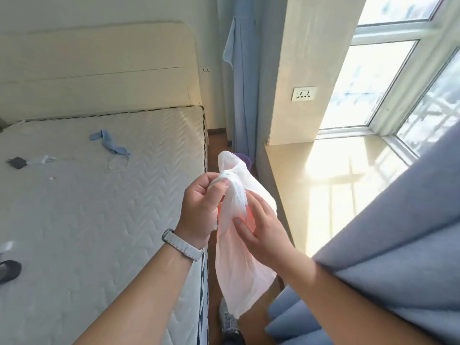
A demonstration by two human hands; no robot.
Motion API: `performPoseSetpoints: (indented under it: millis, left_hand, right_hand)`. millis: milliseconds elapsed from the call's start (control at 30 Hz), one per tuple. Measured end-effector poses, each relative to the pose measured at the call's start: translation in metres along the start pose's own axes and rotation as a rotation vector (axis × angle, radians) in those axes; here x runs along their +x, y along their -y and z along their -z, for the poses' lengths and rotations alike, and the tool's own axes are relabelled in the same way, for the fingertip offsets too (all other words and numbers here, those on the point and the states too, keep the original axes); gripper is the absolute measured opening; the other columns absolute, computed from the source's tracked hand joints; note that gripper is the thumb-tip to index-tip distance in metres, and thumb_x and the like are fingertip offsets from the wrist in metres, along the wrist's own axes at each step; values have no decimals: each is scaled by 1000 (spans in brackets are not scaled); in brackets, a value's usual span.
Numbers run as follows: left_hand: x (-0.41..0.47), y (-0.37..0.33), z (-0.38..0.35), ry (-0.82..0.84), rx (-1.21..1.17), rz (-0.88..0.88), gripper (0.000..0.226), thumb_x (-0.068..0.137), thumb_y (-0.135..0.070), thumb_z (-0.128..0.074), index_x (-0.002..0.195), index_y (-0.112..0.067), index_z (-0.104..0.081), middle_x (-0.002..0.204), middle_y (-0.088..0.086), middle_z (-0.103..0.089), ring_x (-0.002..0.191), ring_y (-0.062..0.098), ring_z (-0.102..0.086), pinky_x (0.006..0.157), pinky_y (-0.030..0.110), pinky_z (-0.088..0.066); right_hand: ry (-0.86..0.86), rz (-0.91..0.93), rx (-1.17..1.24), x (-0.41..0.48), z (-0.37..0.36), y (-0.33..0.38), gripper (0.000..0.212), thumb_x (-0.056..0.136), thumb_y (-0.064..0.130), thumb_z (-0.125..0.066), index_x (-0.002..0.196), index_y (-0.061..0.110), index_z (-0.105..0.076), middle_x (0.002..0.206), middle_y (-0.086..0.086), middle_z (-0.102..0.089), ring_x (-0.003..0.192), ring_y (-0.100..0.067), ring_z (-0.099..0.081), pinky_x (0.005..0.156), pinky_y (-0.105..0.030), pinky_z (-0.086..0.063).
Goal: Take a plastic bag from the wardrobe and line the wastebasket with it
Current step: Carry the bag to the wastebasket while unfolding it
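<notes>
Both hands hold a thin white plastic bag point(236, 245) in the air, above the narrow floor gap between the bed point(99, 195) and the window ledge point(311, 170). The left hand point(201, 207) pinches the bunched top of the bag between thumb and fingers. The right hand point(261, 227) grips the bag's side lower down, fingers pressed into the film. A purple bin point(245, 160) shows partly behind the bag, near the blue curtain point(244, 95).
</notes>
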State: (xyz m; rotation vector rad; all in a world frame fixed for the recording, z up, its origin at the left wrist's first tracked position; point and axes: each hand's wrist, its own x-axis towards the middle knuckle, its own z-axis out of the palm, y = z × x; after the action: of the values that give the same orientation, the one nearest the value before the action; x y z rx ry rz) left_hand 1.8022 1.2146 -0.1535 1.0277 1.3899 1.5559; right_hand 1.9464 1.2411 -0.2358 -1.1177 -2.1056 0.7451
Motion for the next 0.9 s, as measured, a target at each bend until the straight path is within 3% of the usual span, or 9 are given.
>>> performPoseSetpoints:
  millis: [167, 300, 367, 500, 667, 800, 900]
  left_hand:
    - [88, 10, 12, 49, -38, 50, 14, 85, -27, -62, 73, -26, -69, 65, -6, -63, 58, 10, -56, 46, 16, -44]
    - [153, 13, 20, 123, -53, 56, 13, 82, -32, -60, 77, -29, -71, 100, 17, -63, 75, 17, -59, 55, 19, -48]
    - [180, 14, 22, 146, -43, 53, 12, 82, -33, -60, 77, -30, -71, 97, 14, -62, 74, 16, -59, 57, 20, -48]
    - [224, 11, 24, 161, -44, 26, 13, 84, -33, -59, 77, -29, -69, 72, 0, -64, 69, 18, -59, 60, 29, -49]
    - [270, 17, 26, 146, -18, 32, 13, 83, -36, -60, 80, -28, -70, 73, 1, -65, 73, 22, -59, 62, 32, -49]
    - [309, 24, 20, 136, 16, 33, 15, 82, -33, -60, 73, -25, -68, 68, 5, -58, 67, 21, -53, 61, 31, -47]
    - [347, 31, 13, 109, 50, 38, 15, 82, -32, -59, 75, -24, -69, 66, 2, -57, 63, 14, -52, 57, 24, -47]
  right_hand:
    - [40, -72, -64, 79, -11, -14, 60, 98, 44, -51, 152, 33, -27, 156, 13, -30, 141, -4, -25, 114, -24, -23]
    - [48, -101, -116, 134, -19, -24, 59, 99, 52, -46, 151, 38, -24, 155, 17, -30, 141, -7, -32, 115, -37, -36]
    - [30, -91, -118, 156, -20, -27, 58, 99, 50, -46, 151, 36, -25, 154, 16, -31, 140, -9, -34, 113, -39, -40]
    - [5, -79, -153, 196, -19, -32, 59, 99, 47, -47, 152, 32, -27, 155, 15, -30, 139, -7, -33, 113, -30, -35]
    - [-15, -62, -156, 242, -26, -47, 60, 99, 46, -48, 152, 25, -31, 155, 9, -34, 140, -5, -30, 111, -11, -18]
    - [-5, -24, -104, 281, -33, -69, 60, 98, 50, -44, 150, 21, -36, 154, 6, -38, 143, -11, -31, 117, -33, -31]
    - [8, -11, -70, 318, -38, -90, 61, 97, 50, -43, 150, 20, -36, 155, 5, -37, 144, -12, -30, 118, -36, -30]
